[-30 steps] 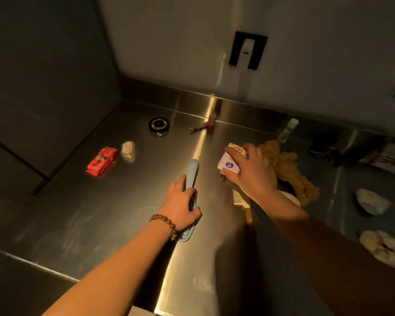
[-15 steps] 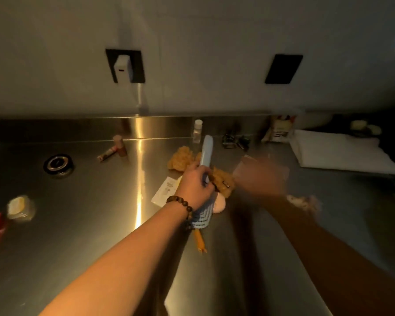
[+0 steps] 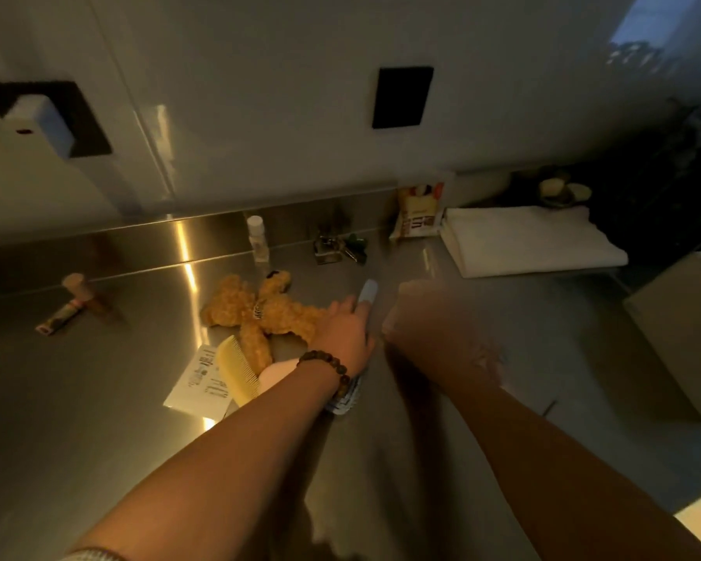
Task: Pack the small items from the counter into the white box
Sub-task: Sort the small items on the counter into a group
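Head view, and I've got the blue hairbrush (image 3: 368, 294) right in the middle, gripped in my left hand (image 3: 345, 333) with the fingers wrapped round the handle; its pale tip pokes out past the fingers and the bristle end (image 3: 347, 396) shows below the wrist, under the bead bracelet (image 3: 328, 365). It is held just above the steel counter (image 3: 98, 398). My right hand (image 3: 434, 321) sits just beside it, blurred, looks curled, but I can't tell whether it holds anything. Just left of the brush lies a fuzzy yellow teddy bear (image 3: 260, 313), and touching its leg a yellow comb (image 3: 237, 368) rests on a white paper packet (image 3: 197, 384). A pink round thing (image 3: 276, 372) peeks out beside my left forearm. Further back, a small clear bottle (image 3: 257, 238) stands by the backsplash, a bunch of keys (image 3: 336, 247) near it, then a snack bag (image 3: 417, 212) and a folded white towel (image 3: 527, 240). The white box (image 3: 680, 330) sits at the far right edge.
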A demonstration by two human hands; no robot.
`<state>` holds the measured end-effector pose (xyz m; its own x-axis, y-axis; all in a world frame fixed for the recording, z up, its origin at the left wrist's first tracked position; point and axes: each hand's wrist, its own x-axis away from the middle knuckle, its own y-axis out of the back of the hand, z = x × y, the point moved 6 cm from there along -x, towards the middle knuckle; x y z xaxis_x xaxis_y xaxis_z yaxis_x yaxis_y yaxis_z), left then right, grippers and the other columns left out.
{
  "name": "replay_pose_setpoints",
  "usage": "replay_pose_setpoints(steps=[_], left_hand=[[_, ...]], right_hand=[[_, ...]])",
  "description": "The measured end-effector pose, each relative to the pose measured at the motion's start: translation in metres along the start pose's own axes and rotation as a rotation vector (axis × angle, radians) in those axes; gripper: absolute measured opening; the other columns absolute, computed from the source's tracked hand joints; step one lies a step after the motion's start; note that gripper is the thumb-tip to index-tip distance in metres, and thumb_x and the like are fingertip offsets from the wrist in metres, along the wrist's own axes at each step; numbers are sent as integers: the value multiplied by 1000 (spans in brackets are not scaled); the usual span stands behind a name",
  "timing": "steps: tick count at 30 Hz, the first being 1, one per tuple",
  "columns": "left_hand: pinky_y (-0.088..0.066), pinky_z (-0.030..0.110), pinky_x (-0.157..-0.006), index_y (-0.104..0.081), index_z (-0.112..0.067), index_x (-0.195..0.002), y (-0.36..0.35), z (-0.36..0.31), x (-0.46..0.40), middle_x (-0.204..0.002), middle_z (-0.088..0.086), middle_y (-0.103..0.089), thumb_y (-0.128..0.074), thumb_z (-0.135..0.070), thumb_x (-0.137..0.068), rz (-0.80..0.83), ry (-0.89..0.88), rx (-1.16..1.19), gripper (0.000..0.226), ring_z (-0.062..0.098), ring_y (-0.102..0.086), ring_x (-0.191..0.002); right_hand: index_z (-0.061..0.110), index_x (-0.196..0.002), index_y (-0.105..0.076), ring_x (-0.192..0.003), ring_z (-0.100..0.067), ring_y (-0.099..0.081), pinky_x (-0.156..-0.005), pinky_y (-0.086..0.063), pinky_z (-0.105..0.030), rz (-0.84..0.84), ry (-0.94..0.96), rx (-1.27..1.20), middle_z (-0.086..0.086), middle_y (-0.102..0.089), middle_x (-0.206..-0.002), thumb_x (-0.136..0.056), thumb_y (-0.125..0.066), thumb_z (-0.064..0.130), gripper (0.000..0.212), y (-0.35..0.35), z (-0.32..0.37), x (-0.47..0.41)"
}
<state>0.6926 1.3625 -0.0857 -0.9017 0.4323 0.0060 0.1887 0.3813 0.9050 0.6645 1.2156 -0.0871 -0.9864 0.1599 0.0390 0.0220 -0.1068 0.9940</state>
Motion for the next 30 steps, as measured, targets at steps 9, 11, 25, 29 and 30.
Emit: replay_pose_setpoints(steps=[9, 11, 25, 29, 30], left_hand=[[-27, 41, -106, -26, -18, -143, 23, 12, 5, -148, 8, -32, -45, -50, -85, -89, 7, -119, 69, 27, -34, -131], [-23, 40, -109, -24, -18, -145, 42, 20, 17, -150, 9, -30, -43, -53, -85, -145, 32, -122, 71, 26, -29, -135], [-20, 37, -113, -25, -19, -145, 170, 222, 252, -149, 6, -34, -39, -56, -86, -409, 547, -122, 71, 23, -31, -135], [-20, 38, -112, -26, -19, -145, 188, 294, 325, -148, 7, -33, -43, -57, -85, -445, 666, -121, 73, 24, -30, -135], [-20, 38, -112, -26, -19, -144, 191, 311, 343, -148, 7, -33, -44, -58, -84, -457, 688, -117, 74, 24, -30, -135]], right_hand=[[33, -148, -22, -141, -30, -18, -114, -19, -48, -35, 76, -118, -10, -21, -155, -85, -52, 57, 74, 12, 13, 7], [26, -146, -33, -136, -32, -30, -111, -28, -47, -129, 108, -181, -15, -34, -148, -86, -56, 50, 68, 32, 25, 15], [35, -143, -28, -143, -23, -18, -113, -28, -49, -9, 547, -469, -1, -25, -154, -91, -41, 55, 58, 22, 297, 70], [35, -144, -29, -141, -24, -22, -112, -29, -48, 45, 659, -417, -2, -27, -153, -92, -42, 54, 58, 1, 398, 96], [34, -145, -29, -142, -24, -21, -113, -26, -48, 66, 685, -416, -2, -27, -153, -92, -43, 53, 58, -6, 424, 103]])
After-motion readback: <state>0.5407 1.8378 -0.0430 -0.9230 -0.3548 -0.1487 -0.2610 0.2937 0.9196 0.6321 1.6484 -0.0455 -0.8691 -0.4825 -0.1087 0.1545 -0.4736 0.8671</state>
